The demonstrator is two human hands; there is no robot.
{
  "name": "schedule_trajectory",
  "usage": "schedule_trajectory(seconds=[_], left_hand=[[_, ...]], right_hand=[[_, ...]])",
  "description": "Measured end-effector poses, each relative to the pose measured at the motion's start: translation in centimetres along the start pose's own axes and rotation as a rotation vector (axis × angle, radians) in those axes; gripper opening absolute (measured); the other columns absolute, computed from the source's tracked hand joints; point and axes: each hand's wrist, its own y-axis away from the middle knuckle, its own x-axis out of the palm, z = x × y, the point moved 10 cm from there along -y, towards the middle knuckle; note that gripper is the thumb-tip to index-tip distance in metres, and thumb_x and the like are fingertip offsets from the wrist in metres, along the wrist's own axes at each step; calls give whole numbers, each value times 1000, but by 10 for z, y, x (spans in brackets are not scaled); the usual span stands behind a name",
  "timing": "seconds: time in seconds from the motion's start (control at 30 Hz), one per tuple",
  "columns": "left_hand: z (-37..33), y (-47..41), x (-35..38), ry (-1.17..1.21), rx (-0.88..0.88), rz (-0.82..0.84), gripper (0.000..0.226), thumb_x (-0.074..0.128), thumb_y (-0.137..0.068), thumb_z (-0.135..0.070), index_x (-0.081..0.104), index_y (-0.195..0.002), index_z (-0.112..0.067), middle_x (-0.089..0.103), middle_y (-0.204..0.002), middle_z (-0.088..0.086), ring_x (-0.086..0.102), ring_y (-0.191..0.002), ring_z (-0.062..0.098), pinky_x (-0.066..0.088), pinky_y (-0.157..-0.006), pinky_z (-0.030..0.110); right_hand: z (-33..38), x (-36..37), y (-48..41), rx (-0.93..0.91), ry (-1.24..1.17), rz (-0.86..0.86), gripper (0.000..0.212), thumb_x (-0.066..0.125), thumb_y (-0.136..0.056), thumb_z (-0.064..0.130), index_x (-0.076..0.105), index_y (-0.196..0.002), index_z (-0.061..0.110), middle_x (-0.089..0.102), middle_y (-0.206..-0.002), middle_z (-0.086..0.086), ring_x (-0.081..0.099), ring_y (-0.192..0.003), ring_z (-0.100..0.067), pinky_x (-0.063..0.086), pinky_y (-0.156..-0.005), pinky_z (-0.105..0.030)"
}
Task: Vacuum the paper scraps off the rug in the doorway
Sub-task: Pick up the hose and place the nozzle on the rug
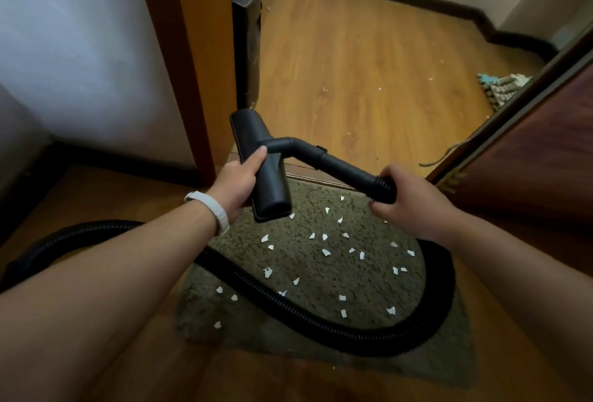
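Gripping the nozzle in the left hand and the hose end in the right hand, both held above the rug, probably seating it before suction meets the paper scraps

Both arms reach forward, left hand and right hand gripping.

Black floor nozzle is up in the air over the rug's 11 o'clock edge, its long body running 11 to 5, the left hand gripping its side. Its rigid elbow tube slants toward 4 o'clock into the ribbed cuff held by the right hand. The corrugated hose sweeps in from 9 o'clock across the olive shag rug and loops up round 3. White paper scraps dot the pile, thickest from centre to 1 o'clock.
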Motion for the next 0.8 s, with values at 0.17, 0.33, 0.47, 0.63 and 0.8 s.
schedule_trajectory(seconds=[0.17, 0.33, 0.47, 0.63, 0.8], left_hand=[[0, 3, 1, 21, -8, 32, 50, 71, -88, -36, 54, -126, -8, 69, -112, 16, 69, -96, 30, 56, -76, 40], [8, 11, 14, -25, -1, 109, 33, 64, -93, -29, 58, -119, -9, 69, -103, 13, 68, -81, 21, 54, -64, 30], [23, 14, 19, -49, -79, 135, 32, 64, -93, -33, 59, -118, -13, 69, -107, 12, 68, -90, 24, 54, -73, 35], [35, 13, 16, -104, -145, 116, 35, 63, -94, -35, 57, -122, -15, 69, -111, 8, 68, -94, 21, 53, -64, 32], [22, 16, -8, -291, -126, 106, 48, 61, -93, -47, 51, -129, -18, 67, -115, 3, 68, -100, 21, 57, -73, 37]], right_hand=[[-6, 40, 0, 111, -284, 292, 34, 77, -83, 31, 52, -104, 19, 66, -85, -5, 66, -61, -20, 57, -58, -36], [-4, 77, 8, 102, -362, 314, 22, 69, -88, 35, 58, -101, 22, 66, -77, -3, 65, -56, -21, 57, -56, -36], [-6, 77, 10, 23, -47, 116, 24, 61, -90, 40, 48, -106, 28, 64, -83, 3, 64, -67, -17, 58, -65, -39], [-3, 74, 5, 10, 16, 100, 22, 59, -90, 40, 46, -101, 28, 62, -78, 2, 63, -62, -18, 58, -60, -39], [15, 69, -2, -36, 21, 76, 18, 61, -88, 38, 51, -99, 28, 61, -75, 3, 61, -61, -17, 52, -56, -33]])
